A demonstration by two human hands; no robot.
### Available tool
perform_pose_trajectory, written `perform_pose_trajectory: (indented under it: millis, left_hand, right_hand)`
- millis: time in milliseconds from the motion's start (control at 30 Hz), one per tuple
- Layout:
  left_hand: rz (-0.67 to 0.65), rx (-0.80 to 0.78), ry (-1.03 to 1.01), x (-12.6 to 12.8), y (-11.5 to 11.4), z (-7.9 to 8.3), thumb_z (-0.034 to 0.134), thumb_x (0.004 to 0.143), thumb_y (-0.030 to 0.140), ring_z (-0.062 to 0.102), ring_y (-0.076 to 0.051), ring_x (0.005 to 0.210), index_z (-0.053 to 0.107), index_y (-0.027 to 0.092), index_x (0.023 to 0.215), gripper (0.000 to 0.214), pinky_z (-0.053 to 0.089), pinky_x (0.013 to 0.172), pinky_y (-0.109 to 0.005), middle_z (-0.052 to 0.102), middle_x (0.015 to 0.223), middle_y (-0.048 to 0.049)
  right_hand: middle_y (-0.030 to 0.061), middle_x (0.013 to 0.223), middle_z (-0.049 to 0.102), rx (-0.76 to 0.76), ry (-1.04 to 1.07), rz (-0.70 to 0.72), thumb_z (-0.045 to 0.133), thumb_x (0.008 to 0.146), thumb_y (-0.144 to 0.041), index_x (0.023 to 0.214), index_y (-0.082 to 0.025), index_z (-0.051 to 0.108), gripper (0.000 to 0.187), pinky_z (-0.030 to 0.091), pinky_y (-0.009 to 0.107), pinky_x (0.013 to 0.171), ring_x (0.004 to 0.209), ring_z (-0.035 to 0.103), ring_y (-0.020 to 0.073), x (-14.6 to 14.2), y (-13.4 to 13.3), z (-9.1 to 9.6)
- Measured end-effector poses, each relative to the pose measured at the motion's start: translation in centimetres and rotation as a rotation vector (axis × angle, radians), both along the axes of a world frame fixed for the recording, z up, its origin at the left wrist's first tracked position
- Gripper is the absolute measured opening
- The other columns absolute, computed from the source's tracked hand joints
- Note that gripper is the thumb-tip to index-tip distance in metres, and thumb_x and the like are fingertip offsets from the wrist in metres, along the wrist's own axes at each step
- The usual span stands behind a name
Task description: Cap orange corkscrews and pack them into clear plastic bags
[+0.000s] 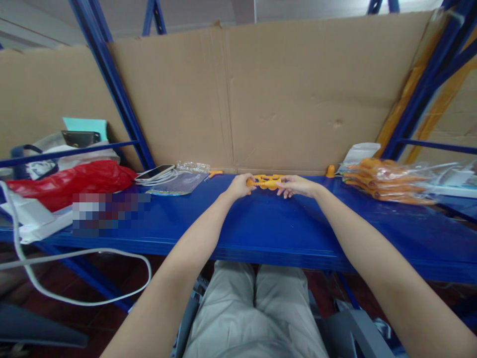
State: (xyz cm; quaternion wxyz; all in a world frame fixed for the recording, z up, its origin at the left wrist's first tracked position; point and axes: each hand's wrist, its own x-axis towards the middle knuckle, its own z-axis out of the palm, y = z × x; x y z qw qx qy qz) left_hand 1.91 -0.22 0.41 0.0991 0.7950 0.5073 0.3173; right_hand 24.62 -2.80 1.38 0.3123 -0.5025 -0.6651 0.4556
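An orange plastic part lies across the back of the blue shelf, against the cardboard wall. My left hand is closed around its left end. My right hand pinches its right end, fingers curled on it. Both arms reach straight forward over the shelf. A small orange cap-like piece stands just right of my right hand, and a thin orange piece lies left of my left hand.
A clear bag of orange parts lies at the right. A phone with a white cable and a clear plastic bag lie at the left, beside a red bag. Blue rack posts flank the cardboard backing.
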Motion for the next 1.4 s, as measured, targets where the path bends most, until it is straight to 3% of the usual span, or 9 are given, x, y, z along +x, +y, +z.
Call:
perform_pose_trajectory:
  millis: [167,333,467,600,700,800,900,1200,1400]
  left_hand:
    - [-0.020,-0.029,-0.016,0.0,-0.2,0.1,0.072,0.071,0.014,0.057,-0.009,0.054,0.063,0.015,0.092,0.023,0.047,0.060,-0.022,0.061,0.067,0.0018]
    - [-0.034,-0.030,-0.025,0.0,0.0,0.0,0.072,0.071,0.014,0.057,-0.009,0.053,0.063,0.015,0.092,0.023,0.047,0.060,-0.023,0.060,0.065,0.0024]
    - [-0.019,-0.012,-0.048,-0.1,0.1,0.0,0.073,0.070,0.013,0.060,-0.011,0.059,0.063,0.016,0.091,0.023,0.048,0.066,-0.025,0.062,0.069,0.0011]
    - [-0.023,0.011,-0.056,-0.1,0.2,0.0,0.073,0.068,0.013,0.062,-0.013,0.071,0.063,0.016,0.087,0.022,0.049,0.072,-0.027,0.064,0.075,-0.0005]
    - [-0.015,0.042,-0.026,-0.1,0.2,0.0,0.074,0.067,0.013,0.062,-0.015,0.075,0.064,0.016,0.087,0.022,0.049,0.076,-0.028,0.064,0.077,-0.0006]
    - [-0.010,0.057,0.008,-0.1,0.3,-0.1,0.073,0.069,0.015,0.061,-0.015,0.072,0.064,0.016,0.088,0.021,0.049,0.074,-0.029,0.064,0.075,-0.0001]
    - [-0.016,0.083,0.017,-0.1,0.3,-0.1,0.073,0.068,0.014,0.062,-0.015,0.075,0.065,0.017,0.087,0.021,0.049,0.075,-0.029,0.065,0.077,-0.0004]
    - [-0.034,0.061,0.005,0.0,0.2,-0.2,0.073,0.069,0.013,0.062,-0.015,0.072,0.065,0.016,0.089,0.022,0.049,0.074,-0.029,0.065,0.078,-0.0011]
    - [-0.036,0.070,-0.003,0.0,0.3,-0.3,0.073,0.068,0.013,0.062,-0.014,0.071,0.065,0.016,0.088,0.022,0.049,0.072,-0.028,0.065,0.076,-0.0005]
  right_hand:
    - [0.0047,0.065,0.069,-0.001,-0.005,0.009,0.062,0.086,-0.034,0.086,-0.016,0.056,0.019,0.041,0.017,0.042,0.046,0.056,0.0084,0.1,-0.2,0.1]
    - [0.0053,0.054,0.065,-0.039,-0.009,0.017,0.049,0.091,-0.048,0.080,-0.014,0.059,0.037,0.042,0.020,0.042,0.040,0.053,0.0097,-0.3,-0.2,0.1]
    - [0.0052,0.043,0.057,-0.065,-0.051,-0.054,0.029,0.093,-0.059,0.067,-0.015,0.055,0.057,0.034,0.019,0.033,0.033,0.048,0.0092,-1.0,-0.2,0.0]
    - [0.0052,0.042,0.057,-0.072,-0.086,-0.086,0.025,0.092,-0.063,0.069,-0.014,0.057,0.062,0.028,0.018,0.030,0.031,0.047,0.0084,-1.2,-0.2,0.1]
    - [0.0058,0.052,0.064,-0.089,-0.054,-0.070,0.031,0.094,-0.057,0.083,-0.013,0.059,0.054,0.031,0.017,0.032,0.035,0.051,0.0079,-1.0,-0.3,0.3]
    - [0.0038,0.068,0.071,-0.083,0.012,-0.023,0.051,0.092,-0.040,0.098,-0.016,0.058,0.026,0.036,0.015,0.037,0.043,0.056,0.0071,-0.6,-0.5,0.3]
    - [0.0032,0.071,0.071,-0.076,0.046,0.003,0.057,0.090,-0.030,0.098,-0.017,0.058,0.016,0.039,0.015,0.040,0.046,0.057,0.0072,-0.4,-0.5,0.2]
    - [0.0065,0.054,0.065,-0.097,0.013,-0.021,0.040,0.093,-0.053,0.072,-0.015,0.057,0.047,0.041,0.018,0.040,0.039,0.051,0.0082,-0.5,0.2,-0.3]
    - [0.0074,0.055,0.064,-0.099,0.001,-0.032,0.037,0.092,-0.057,0.070,-0.014,0.056,0.052,0.040,0.018,0.040,0.039,0.052,0.0079,-0.5,0.5,-0.5]
